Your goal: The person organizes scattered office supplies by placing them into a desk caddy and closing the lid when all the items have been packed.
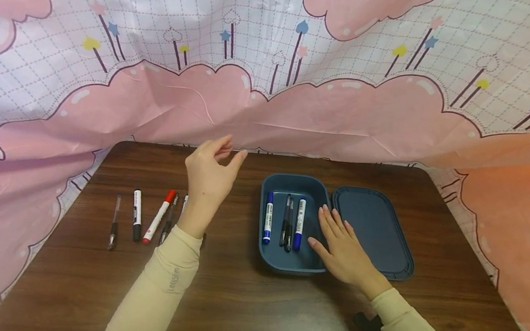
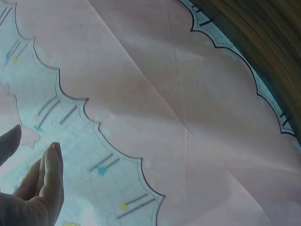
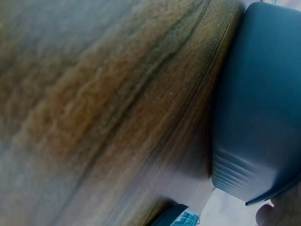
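My left hand (image 1: 210, 171) is raised over the table, left of a dark blue box. Its thumb and bent fingers stand apart with nothing between them, as the left wrist view of the hand (image 2: 44, 181) also shows. The box (image 1: 289, 268) lies uncovered, with two blue markers (image 1: 299, 223) and two black gel pens (image 1: 290, 225) inside. Fingers spread, my right hand (image 1: 344, 251) rests at the box's right rim. In the right wrist view the box's outer wall (image 3: 258, 94) fills the right side.
The flat blue lid (image 1: 372, 233) lies right of the box. On the left of the brown table (image 1: 233, 310) are a gel pen (image 1: 115, 221), a black marker (image 1: 136, 215), a red marker (image 1: 158, 216) and another dark pen (image 1: 169, 219). My left forearm partly hides more pens.
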The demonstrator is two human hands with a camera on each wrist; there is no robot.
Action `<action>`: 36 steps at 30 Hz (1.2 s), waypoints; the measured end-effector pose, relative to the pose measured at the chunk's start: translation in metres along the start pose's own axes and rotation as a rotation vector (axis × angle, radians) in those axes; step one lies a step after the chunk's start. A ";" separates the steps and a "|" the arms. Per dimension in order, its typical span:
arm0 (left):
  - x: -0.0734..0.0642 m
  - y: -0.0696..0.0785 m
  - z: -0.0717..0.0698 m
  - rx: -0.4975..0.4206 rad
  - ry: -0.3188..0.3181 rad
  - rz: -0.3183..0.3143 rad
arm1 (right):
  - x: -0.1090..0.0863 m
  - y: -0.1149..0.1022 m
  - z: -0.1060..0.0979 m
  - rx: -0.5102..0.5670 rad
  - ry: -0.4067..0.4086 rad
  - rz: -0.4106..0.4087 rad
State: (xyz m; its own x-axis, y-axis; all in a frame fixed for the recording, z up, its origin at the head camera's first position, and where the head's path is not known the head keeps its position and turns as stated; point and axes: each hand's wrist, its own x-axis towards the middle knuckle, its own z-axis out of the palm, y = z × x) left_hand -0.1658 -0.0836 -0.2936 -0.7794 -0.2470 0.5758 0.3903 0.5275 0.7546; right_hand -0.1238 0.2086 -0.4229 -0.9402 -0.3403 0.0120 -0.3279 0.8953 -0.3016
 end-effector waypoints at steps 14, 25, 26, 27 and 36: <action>0.002 -0.031 -0.038 0.033 0.052 -0.067 | 0.000 0.000 0.003 0.006 -0.002 0.001; -0.014 -0.079 -0.047 0.193 0.013 -0.225 | 0.000 0.001 0.002 0.011 -0.002 0.001; -0.016 -0.084 -0.045 0.210 0.012 -0.238 | 0.000 0.000 0.001 0.010 -0.002 0.001; -0.018 -0.089 -0.044 0.227 0.007 -0.249 | 0.000 0.000 0.001 0.010 -0.001 0.002; -0.033 -0.130 -0.030 0.343 -0.078 -0.354 | -0.001 0.001 0.001 0.013 0.004 0.001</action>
State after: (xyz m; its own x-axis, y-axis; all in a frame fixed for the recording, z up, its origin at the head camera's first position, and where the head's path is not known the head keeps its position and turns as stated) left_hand -0.1763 -0.1681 -0.4011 -0.8743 -0.4047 0.2681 -0.0782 0.6624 0.7450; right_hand -0.1230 0.2092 -0.4238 -0.9410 -0.3380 0.0150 -0.3254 0.8919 -0.3142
